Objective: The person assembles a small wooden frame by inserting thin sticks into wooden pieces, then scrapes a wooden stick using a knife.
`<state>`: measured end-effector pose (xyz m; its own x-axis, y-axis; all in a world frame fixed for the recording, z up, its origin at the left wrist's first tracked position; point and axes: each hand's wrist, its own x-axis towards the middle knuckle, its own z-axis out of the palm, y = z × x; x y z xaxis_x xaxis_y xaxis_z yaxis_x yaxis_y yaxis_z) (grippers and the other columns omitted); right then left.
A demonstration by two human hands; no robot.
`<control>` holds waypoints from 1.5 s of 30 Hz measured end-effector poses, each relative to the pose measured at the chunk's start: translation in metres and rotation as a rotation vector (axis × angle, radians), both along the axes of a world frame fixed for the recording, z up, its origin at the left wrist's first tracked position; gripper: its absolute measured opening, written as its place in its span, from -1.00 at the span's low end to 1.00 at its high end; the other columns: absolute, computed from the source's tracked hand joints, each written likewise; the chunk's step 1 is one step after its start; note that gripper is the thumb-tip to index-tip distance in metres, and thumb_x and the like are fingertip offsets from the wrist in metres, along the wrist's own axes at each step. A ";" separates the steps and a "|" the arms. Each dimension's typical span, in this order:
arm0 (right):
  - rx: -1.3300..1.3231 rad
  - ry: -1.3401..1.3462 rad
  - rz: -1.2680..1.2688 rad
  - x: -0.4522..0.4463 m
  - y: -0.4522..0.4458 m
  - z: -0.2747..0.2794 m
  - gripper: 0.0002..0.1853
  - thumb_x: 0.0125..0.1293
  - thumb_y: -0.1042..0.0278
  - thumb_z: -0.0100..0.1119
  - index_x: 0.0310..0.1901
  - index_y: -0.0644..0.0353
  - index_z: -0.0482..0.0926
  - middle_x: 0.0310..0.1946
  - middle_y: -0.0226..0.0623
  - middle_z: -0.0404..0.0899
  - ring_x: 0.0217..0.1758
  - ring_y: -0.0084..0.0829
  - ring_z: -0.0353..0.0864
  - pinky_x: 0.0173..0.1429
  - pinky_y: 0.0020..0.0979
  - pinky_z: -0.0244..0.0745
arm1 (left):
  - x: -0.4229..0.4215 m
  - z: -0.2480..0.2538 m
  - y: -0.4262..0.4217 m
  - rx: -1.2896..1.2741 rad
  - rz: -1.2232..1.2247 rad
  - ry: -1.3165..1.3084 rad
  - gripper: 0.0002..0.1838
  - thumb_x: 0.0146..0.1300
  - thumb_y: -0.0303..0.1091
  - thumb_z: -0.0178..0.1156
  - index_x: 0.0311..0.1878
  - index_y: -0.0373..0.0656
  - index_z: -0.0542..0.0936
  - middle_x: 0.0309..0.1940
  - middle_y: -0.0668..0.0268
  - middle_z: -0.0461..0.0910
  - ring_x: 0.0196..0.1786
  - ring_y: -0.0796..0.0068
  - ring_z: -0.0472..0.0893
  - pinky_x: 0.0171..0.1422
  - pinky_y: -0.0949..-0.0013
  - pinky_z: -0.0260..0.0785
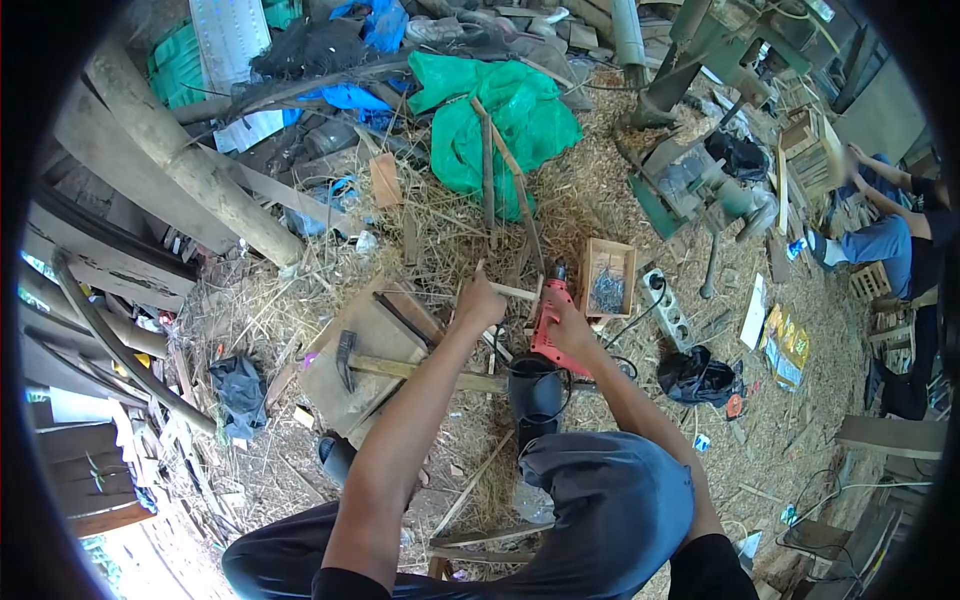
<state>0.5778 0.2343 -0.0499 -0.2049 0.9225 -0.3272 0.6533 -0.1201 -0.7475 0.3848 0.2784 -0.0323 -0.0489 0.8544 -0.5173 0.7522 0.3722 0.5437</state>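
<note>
Around the body of a red power drill (548, 335), my right hand (570, 332) is closed, with the drill's dark chuck pointing away from me. To its left, my left hand (482, 303) is closed at the left end of a thin pale wooden strip (514, 291), which reaches toward the drill. One finger of that hand points forward. Just right of the drill stands a wooden box (622, 262) holding many small metal nails or screws (608, 290). A hammer (347, 361) lies to the left, its wooden handle running under my left forearm.
A white power strip (668, 310) and a black bag (692, 376) lie right of the box. Green plastic (500, 110) and sticks lie ahead. A green machine (690, 185) stands at the upper right. Another person (885, 240) sits at the far right. Straw and shavings cover the ground.
</note>
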 end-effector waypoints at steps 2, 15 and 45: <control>0.151 0.079 -0.016 0.006 0.005 -0.026 -0.53 0.20 0.60 -0.01 0.20 0.32 0.35 -0.04 0.00 0.57 -0.03 -0.18 0.61 0.05 -0.29 0.49 | -0.003 0.019 -0.004 0.103 0.034 0.005 -0.48 0.19 -0.39 0.05 0.23 -0.37 0.34 0.11 -0.22 0.43 0.19 -0.09 0.44 0.28 0.15 0.31; -0.226 0.474 -0.382 0.123 -0.131 0.125 -0.64 0.29 0.52 0.02 0.11 0.40 0.39 -0.18 -0.10 0.59 -0.27 -0.31 0.67 -0.22 -0.37 0.60 | -0.069 0.177 -0.070 -0.045 0.020 -0.827 -0.68 0.37 -0.44 -0.11 0.14 -0.29 0.42 0.00 0.15 0.59 -0.06 0.38 0.63 0.00 0.40 0.46; -0.370 0.176 -0.625 0.124 -0.189 -0.166 -0.67 0.33 0.24 -0.01 -0.07 0.35 0.53 -0.32 0.04 0.61 -0.23 0.01 0.63 -0.18 0.02 0.56 | 0.166 -0.125 -0.160 0.623 -1.069 0.227 -0.71 0.05 -0.36 0.18 -0.14 -0.27 0.58 -0.18 0.15 0.60 -0.06 0.16 0.57 -0.03 0.14 0.41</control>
